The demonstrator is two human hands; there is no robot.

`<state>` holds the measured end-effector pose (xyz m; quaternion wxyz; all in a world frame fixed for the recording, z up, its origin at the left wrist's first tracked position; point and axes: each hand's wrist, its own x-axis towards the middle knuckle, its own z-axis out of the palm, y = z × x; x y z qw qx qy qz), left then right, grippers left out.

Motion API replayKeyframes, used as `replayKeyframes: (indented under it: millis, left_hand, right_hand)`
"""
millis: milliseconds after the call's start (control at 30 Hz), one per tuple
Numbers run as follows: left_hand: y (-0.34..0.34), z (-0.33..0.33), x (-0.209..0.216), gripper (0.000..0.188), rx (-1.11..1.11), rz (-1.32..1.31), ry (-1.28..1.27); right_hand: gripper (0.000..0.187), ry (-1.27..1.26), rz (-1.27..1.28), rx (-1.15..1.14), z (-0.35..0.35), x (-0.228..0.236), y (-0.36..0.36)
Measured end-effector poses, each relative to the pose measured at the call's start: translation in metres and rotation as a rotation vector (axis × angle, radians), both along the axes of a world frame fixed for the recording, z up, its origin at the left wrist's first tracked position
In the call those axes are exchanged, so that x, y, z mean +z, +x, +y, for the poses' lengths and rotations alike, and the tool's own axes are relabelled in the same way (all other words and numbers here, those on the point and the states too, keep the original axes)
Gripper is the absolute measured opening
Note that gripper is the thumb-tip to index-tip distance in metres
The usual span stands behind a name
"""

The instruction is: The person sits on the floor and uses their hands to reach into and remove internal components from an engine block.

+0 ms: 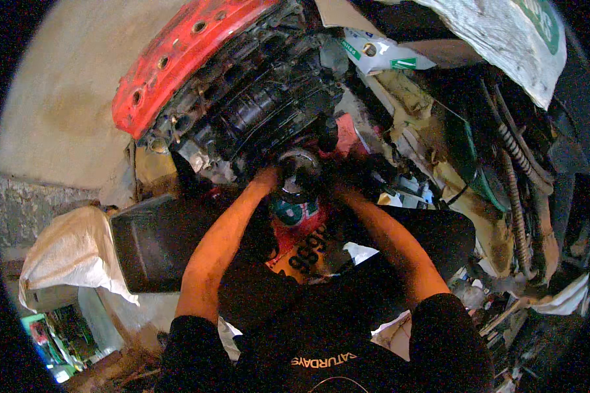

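Observation:
A round, dark, greasy metal part point(299, 171) with a ring-like rim sits between my two hands, in front of the engine. At its left side, my left hand point(267, 177) is closed against it, its fingertips lost in shadow. My right hand point(339, 186) is at the part's right side, so dark that its fingers cannot be made out. Just beyond stands a grimy black engine point(249, 108) with a red cover point(187, 56) along its upper left edge. Below the part lies a red printed sack point(295, 229).
A dark flat panel point(154, 242) extends to the left, beside a pale cloth-like sack point(72, 252). Ribbed hoses point(512, 147) and worn beige panels point(426, 124) crowd the right. A white sack point(505, 42) hangs at the upper right.

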<state>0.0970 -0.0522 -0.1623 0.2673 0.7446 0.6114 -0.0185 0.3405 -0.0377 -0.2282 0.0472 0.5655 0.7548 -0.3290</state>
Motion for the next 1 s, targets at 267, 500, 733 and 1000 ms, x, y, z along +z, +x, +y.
replayKeyframes:
  millis: [267,500,733,1000]
  left_hand:
    - [-0.012,0.009,0.031,0.051,-0.034,-0.173,0.38]
    - [-0.044,0.027,0.052,0.047,0.379,-0.331,0.066]
    - [-0.058,0.014,0.17,0.033,0.735,-1.229,-0.051]
    - [-0.117,0.005,0.19,0.036,0.548,-0.895,-0.352]
  right_hand:
    - [0.036,-0.029,0.137,0.057,0.018,0.019,-0.01]
    - [0.032,-0.111,0.255,0.001,0.071,0.133,0.018]
    - [0.032,-0.33,0.765,0.001,0.049,0.269,-0.031]
    - [0.04,0.231,0.774,0.258,0.003,0.307,-0.144]
